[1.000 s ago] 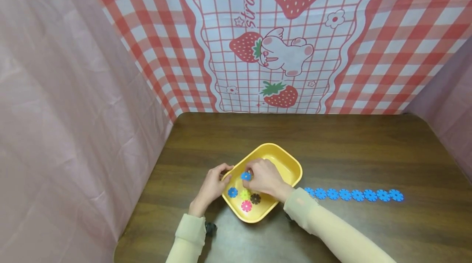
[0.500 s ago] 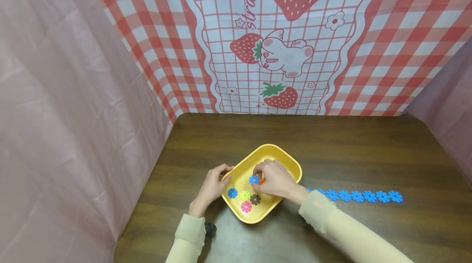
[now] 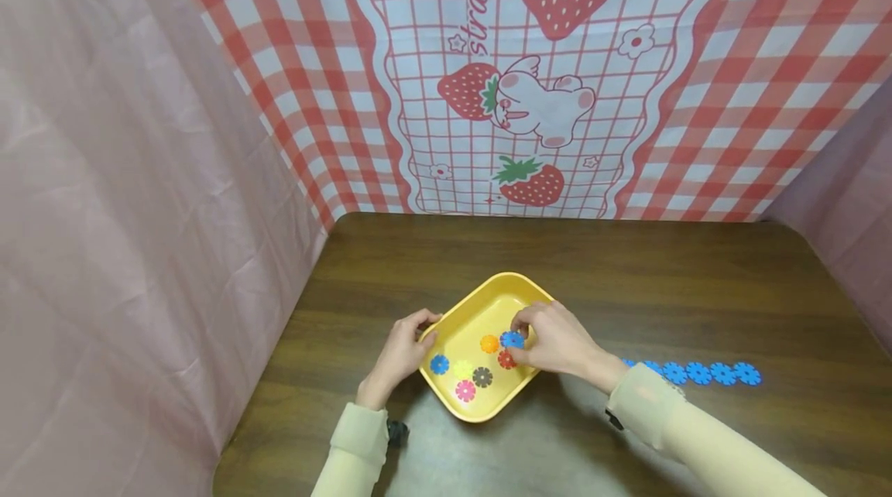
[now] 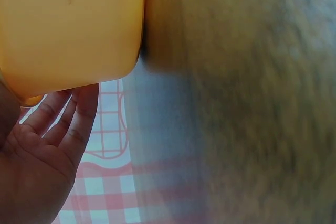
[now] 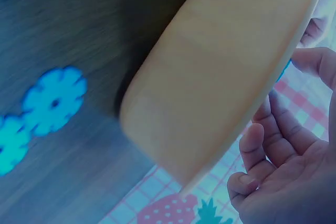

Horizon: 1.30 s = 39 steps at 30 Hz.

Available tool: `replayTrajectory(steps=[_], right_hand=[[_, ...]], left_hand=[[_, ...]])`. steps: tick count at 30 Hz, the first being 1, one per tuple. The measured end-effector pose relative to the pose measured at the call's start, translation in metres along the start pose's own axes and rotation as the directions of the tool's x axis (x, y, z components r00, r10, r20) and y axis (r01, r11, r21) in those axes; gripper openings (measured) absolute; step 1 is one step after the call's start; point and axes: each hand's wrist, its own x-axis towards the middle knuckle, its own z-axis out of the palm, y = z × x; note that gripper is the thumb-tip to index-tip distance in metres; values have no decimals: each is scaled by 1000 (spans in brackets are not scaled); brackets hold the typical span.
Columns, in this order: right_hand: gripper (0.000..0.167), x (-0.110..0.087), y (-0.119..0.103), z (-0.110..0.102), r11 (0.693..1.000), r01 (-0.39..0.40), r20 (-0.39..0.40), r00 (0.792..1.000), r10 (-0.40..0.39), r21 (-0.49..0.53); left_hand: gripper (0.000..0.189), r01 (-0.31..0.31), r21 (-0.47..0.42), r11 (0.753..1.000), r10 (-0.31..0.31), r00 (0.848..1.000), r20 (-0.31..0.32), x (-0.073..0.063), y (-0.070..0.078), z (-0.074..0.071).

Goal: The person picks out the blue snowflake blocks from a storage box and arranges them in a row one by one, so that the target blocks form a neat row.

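A yellow plastic tub [image 3: 456, 311] stands slantwise on the table. My left hand [image 3: 402, 350] holds its left rim, thumb over the edge and fingers along the outside wall. Over the tub's right side, my right hand [image 3: 560, 338] pinches a blue snowflake disc [image 3: 512, 340] between thumb and finger. Below it lies a red disc [image 3: 506, 359], partly covered by the hand. An orange disc [image 3: 490, 344] is just left of these. Nearer the front of the tub lie a blue disc [image 3: 440, 365], a yellow disc [image 3: 463, 368], a brown disc [image 3: 482, 377] and a pink disc [image 3: 465, 391].
A row of joined blue snowflake discs [image 3: 698, 373] lies on the brown table [image 3: 627, 272] right of the tub. My right wrist hides its left end. A checked strawberry cloth [image 3: 418, 133] hangs behind the table, and a pink curtain [image 3: 125, 210] hangs on the left.
My right hand has moved right across the tub, carrying the blue disc toward the right rim. The orange and red discs are now uncovered. The left hand keeps its hold.
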Motion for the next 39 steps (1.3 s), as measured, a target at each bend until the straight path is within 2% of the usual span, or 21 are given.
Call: replayTrajectory(steps=[11, 22, 31, 39], right_hand=[[21, -24, 27, -26, 997, -14, -44, 999, 11, -70], [23, -43, 44, -51, 997, -22, -91, 996, 16, -76], [25, -63, 66, -68, 990, -91, -86, 993, 81, -110], [28, -80, 80, -80, 982, -163, -86, 984, 155, -95]], left_hand=[[18, 14, -7, 1000, -14, 1000, 13, 0, 0, -1], [17, 6, -26, 1000, -6, 1000, 13, 0, 1, -1], [17, 6, -27, 1000, -5, 1000, 7, 0, 0, -1], [16, -25, -25, 999, 25, 1000, -7, 0, 0, 1]])
